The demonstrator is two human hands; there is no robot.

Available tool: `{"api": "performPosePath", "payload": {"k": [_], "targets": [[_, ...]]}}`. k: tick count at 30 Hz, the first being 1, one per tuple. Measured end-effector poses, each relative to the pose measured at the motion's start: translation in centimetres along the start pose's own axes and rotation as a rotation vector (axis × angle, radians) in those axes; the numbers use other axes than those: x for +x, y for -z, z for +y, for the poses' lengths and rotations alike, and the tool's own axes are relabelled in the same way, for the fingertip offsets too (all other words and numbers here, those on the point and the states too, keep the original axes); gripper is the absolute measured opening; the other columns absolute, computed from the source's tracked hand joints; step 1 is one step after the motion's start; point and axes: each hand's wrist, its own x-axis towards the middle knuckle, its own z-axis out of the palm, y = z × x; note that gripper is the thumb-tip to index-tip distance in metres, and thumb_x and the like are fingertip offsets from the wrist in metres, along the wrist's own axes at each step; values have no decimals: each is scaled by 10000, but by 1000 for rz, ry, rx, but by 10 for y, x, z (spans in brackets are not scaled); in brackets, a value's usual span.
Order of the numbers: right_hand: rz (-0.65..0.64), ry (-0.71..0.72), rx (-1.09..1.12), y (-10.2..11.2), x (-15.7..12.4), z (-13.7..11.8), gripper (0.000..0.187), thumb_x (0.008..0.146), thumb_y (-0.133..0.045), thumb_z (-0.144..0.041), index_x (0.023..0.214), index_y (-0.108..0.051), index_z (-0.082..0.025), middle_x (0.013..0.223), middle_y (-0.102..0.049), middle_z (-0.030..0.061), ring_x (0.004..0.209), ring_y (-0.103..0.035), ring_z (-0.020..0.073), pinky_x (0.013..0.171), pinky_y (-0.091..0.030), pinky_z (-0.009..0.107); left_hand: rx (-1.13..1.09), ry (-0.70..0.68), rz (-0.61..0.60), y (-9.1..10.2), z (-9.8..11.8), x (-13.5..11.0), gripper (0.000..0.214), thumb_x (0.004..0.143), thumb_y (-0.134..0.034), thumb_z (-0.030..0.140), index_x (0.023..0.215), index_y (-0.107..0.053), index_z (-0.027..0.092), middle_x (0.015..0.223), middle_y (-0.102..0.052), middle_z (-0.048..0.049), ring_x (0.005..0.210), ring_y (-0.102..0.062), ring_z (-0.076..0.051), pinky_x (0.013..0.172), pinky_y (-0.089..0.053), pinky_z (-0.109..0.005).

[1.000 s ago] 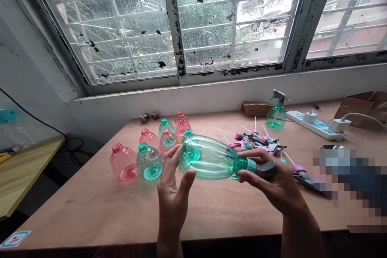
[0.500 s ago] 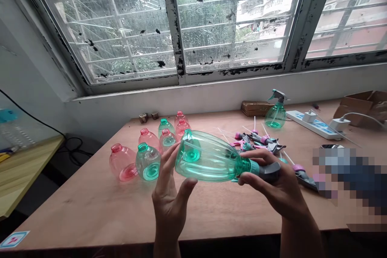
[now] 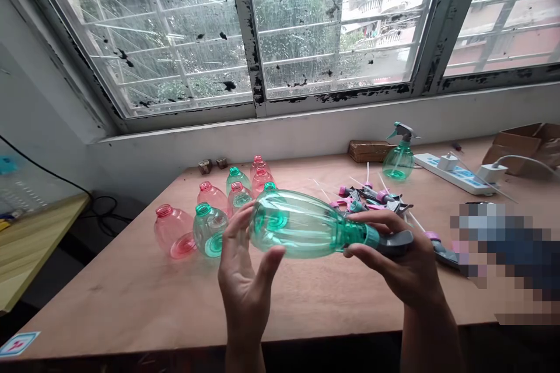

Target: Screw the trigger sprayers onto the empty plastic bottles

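Observation:
A clear green spray bottle (image 3: pixel 297 224) lies sideways in the air between my hands, its base to the left and its neck to the right. My left hand (image 3: pixel 247 277) cups the base, with the thumb in front at the lower edge and the fingers at the far side, partly hidden. At the other end, my right hand (image 3: pixel 398 262) pinches around the neck and teal collar between thumb and fingers. The grey spray head (image 3: pixel 396 242) is fitted at the neck and sits partly within that hand. Inside, the bottle looks empty.
Open pink bottles (image 3: pixel 174 233) and green bottles (image 3: pixel 210 230) stand at the left. Loose spray heads (image 3: pixel 371 201) lie piled beyond my right hand. Behind are a complete green spray bottle (image 3: pixel 399 160), a power strip (image 3: pixel 455 173) and a cardboard box (image 3: pixel 511 148). A blurred patch covers the right side.
The bottle has shifted slightly left and its spray head looks a little turned. Both hands keep nearly the same hold. The whole view has moved slightly.

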Motion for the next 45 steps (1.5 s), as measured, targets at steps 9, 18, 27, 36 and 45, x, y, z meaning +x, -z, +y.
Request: {"api": "performPosePath", "payload": {"k": [9, 18, 27, 36, 45], "targets": [[55, -52, -13, 2, -1, -2, 329, 869, -973, -426, 1104, -818, -254, 865, -819, 35, 600, -739, 188, 514, -584, 276, -46, -174, -102, 7, -3, 3, 555, 936, -891, 218, 1451, -737, 358, 1480, -744, -47, 1502, -622, -295, 1290, -494, -440], [-8, -126, -13, 0, 2, -3, 350, 871, -956, -478, 1073, -798, -240, 745, -771, 16, 595, -723, 190, 514, -601, 270, -95, -243, -69, 14, -1, 13, 387, 952, -872, 143, 1291, -813, 321, 1225, -859, -17, 1269, -794, -231, 1165, -625, -368], [-87, -54, -54, -2, 5, 4, 312, 886, -953, -403, 1104, -810, -232, 896, -811, 46, 657, -736, 185, 564, -595, 268, -79, -81, -56, 15, -4, 7, 450, 998, -837, 387, 1439, -767, 330, 1471, -744, -51, 1426, -689, -258, 1141, -604, -278], [-117, -94, 30, 1, 6, 6, 274, 888, -955, -327, 1104, -812, -240, 894, -772, 18, 671, -770, 178, 576, -642, 245, 111, -148, -183, 16, -2, 4, 656, 980, -852, 211, 1552, -650, 459, 1646, -638, 36, 1622, -490, -235, 1343, -406, -348], [-108, -64, 68, 0, 5, 6, 271, 890, -958, -275, 1125, -825, -252, 818, -776, -2, 650, -760, 150, 571, -634, 201, 132, -69, -106, 11, -3, -1, 696, 905, -937, 365, 1531, -637, 408, 1563, -650, -45, 1551, -544, -320, 1315, -433, -467]]}}
